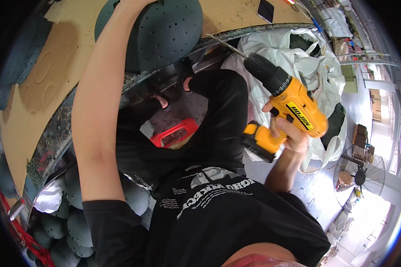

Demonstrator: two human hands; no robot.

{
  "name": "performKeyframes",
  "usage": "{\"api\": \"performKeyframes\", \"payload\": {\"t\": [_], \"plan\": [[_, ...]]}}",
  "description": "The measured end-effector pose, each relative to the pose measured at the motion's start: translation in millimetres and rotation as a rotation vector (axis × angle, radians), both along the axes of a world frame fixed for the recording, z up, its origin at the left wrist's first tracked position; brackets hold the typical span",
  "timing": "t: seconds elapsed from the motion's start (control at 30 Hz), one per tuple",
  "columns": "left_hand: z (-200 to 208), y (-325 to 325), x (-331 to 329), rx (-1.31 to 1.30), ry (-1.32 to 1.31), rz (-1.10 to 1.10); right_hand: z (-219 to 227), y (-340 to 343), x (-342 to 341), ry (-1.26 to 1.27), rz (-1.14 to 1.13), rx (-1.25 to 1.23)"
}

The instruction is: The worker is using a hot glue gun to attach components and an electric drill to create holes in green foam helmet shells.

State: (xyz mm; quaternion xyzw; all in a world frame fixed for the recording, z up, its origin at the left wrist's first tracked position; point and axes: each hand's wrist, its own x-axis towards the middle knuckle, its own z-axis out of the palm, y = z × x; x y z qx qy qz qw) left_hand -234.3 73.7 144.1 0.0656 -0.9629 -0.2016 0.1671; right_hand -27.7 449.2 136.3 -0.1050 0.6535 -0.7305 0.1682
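My right hand (pixel 294 138) is wrapped round the handle of a yellow and black cordless drill (pixel 305 113). Its long bit (pixel 227 46) points up and left, the tip close to the table edge and apart from the dark green dome (pixel 176 33). Many small holes dot this rounded piece, which rests at the front of the table. Across its left part reaches my left forearm (pixel 100 102). My left hand (pixel 143 2) meets the dome's upper part at the picture's top edge, where its fingers are cut off from sight.
A tan tabletop (pixel 234 18) carries a phone (pixel 266 10). White sacks (pixel 272 49) holding dark pieces stand right of the table. Several green domes (pixel 78 227) are piled at lower left. A red plastic object (pixel 176 132) lies between my feet; a fan (pixel 360 175) stands far right.
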Motion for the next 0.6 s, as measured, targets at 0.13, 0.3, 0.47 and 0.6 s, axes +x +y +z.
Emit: {"api": "performKeyframes", "payload": {"t": [0.13, 0.3, 0.47, 0.6], "plan": [[-1.6, -3.1, 9.5, -0.032, 0.296, -0.039, -126.5, 17.5, 10.7, -0.241, -0.089, -0.464], [27.4, 0.6, 47.2, -0.639, 0.436, 0.042, -198.9, 10.4, 23.4, -0.435, -0.084, -0.695], [37.7, -3.8, 39.0, -0.495, -0.024, -0.066, -210.0, 15.4, 12.1, -0.547, -0.050, -0.799], [34.8, -24.9, 32.6, -0.443, -0.128, -0.034, -211.8, 13.7, 11.3, -0.544, -0.038, -0.816]]}}
